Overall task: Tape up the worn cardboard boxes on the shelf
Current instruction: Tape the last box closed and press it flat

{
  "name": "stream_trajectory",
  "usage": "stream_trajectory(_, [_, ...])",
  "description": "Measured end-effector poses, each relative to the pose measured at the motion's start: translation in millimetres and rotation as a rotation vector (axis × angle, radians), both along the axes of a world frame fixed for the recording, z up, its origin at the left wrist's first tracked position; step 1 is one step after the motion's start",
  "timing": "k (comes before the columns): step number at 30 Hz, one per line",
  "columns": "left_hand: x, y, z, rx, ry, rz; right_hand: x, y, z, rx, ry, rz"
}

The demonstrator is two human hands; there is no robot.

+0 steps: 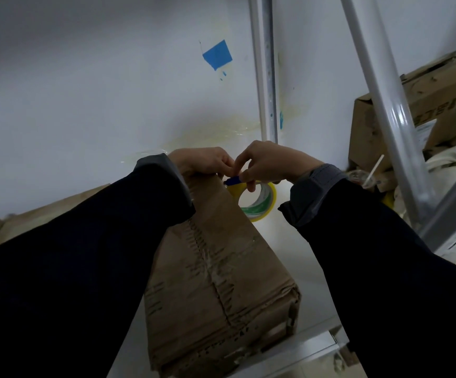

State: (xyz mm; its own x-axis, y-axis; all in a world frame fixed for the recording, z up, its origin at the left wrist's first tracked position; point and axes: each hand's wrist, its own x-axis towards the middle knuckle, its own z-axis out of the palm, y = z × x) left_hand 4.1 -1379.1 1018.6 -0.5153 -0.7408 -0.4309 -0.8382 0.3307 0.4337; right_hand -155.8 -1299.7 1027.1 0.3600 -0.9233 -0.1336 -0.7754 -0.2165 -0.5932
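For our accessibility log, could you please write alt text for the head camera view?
Two hands, the left hand and right hand, meet at the far end of a worn cardboard box on a white shelf, the right holding a yellow tape roll with a small blue object between them. Another battered box sits right, behind a metal post.

Worn brown cardboard box (218,271) lying on white shelf (297,268), yellow tape roll (259,203) beside

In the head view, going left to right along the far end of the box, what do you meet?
Left hand → small blue tool → right hand → plastic cup with straw → second cardboard box.
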Motion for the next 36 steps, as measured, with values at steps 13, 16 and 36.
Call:
stream_trajectory(13, [2.3, -5.5, -5.0, -0.036, -0.048, -0.059, -27.2, 14.9, -28.3, 0.235, 0.307, 0.038])
stream_trajectory(16, [2.6, -6.1, -5.1, -0.037, -0.026, -0.042, -26.3, 16.0, -67.3, 0.252, 0.349, -0.008])
stream_trajectory(36, [-10.5, 11.5, 14.0, -0.156, -0.044, -0.177, -21.7, -2.8, -77.4, -0.221, 0.012, -0.189])
